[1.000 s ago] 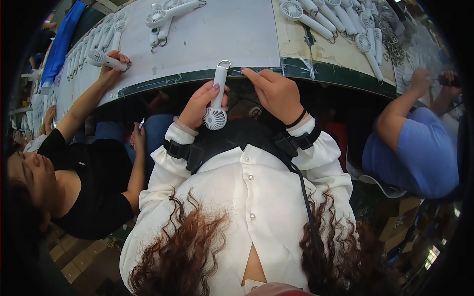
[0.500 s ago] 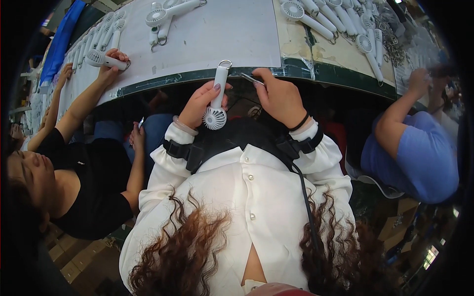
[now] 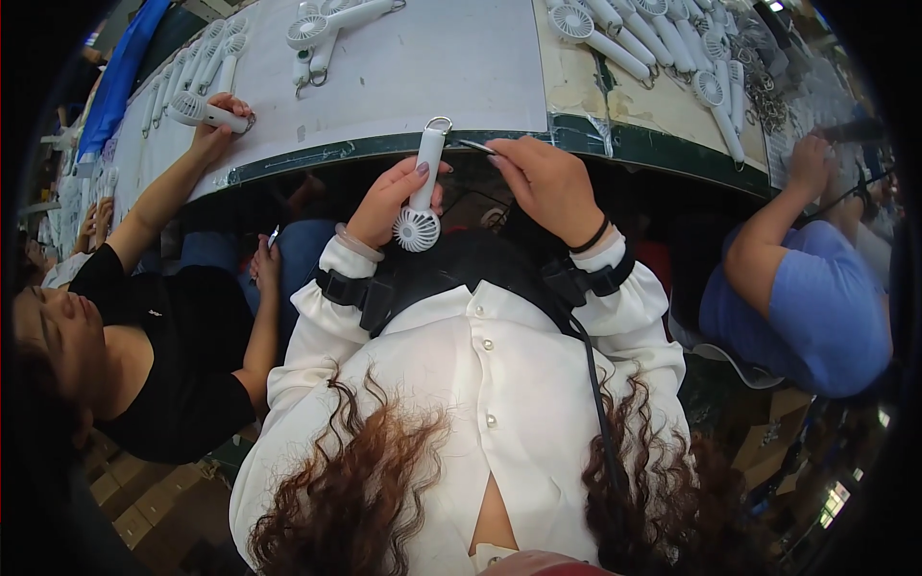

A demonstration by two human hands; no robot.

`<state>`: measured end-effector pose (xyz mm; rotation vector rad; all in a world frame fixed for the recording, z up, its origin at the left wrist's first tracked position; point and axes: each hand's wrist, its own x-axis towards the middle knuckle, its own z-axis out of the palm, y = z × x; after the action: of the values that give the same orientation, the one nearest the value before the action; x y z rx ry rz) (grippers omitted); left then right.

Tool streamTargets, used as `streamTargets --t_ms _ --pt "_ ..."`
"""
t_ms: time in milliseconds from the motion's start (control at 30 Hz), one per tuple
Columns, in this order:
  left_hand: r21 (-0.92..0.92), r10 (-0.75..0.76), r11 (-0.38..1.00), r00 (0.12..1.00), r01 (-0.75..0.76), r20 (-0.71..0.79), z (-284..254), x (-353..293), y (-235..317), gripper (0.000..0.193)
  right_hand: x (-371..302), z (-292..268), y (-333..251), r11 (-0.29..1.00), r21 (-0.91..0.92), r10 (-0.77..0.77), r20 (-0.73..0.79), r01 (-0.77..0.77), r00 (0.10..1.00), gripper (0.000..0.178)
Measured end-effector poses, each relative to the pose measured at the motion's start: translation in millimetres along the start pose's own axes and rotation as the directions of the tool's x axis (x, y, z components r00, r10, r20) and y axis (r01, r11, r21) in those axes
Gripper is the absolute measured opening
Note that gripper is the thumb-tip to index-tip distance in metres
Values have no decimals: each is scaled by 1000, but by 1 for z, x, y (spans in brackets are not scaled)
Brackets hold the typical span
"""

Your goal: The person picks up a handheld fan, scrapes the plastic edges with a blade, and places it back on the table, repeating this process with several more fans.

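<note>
My left hand [image 3: 389,197] is closed around a white handheld fan [image 3: 431,165], just in front of the table edge. The fan's round grille head points down toward me, and a metal ring sits at the handle's far end. In my right hand [image 3: 552,187] is a slim pair of metal tweezers [image 3: 473,145], pinched between thumb and fingers. Its tip points left at the upper part of the fan's handle; whether it touches the handle I cannot tell.
Beyond my hands runs the table's dark green edge [image 3: 365,146], with a white sheet [image 3: 432,77] on top. Several white fans [image 3: 663,34] lie at the right, others at the left. A co-worker's hand [image 3: 213,130] at the left holds a fan. Another person [image 3: 807,298] sits at the right.
My right hand has turned, and the tweezers lie flatter with their tip further left, closer to the fan's handle. My left hand and the fan have barely moved.
</note>
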<state>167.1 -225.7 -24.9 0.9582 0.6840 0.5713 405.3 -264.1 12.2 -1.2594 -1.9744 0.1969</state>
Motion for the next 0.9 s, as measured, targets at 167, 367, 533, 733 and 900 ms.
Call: streamTargets --t_ms 167,367,533,733,900 --pt "-17 -9 1000 1000 9 -9 3 -2 2 34 4 7 -2 981 -178 -89 -30 82 996 27" --pt "-9 -5 1000 1000 5 -12 2 -3 1 35 1 9 -1 978 -184 -107 -24 101 994 34" --pt "6 -2 1000 1000 2 -7 1 -3 2 35 1 9 -1 977 -182 -118 -28 111 993 34" --pt "20 0 1000 1000 1 -11 2 -4 2 34 1 8 -1 976 -187 -116 -12 112 993 33" --pt "32 6 999 1000 -5 -21 2 -3 1 34 0 8 -1 976 -190 -111 -3 109 994 33"
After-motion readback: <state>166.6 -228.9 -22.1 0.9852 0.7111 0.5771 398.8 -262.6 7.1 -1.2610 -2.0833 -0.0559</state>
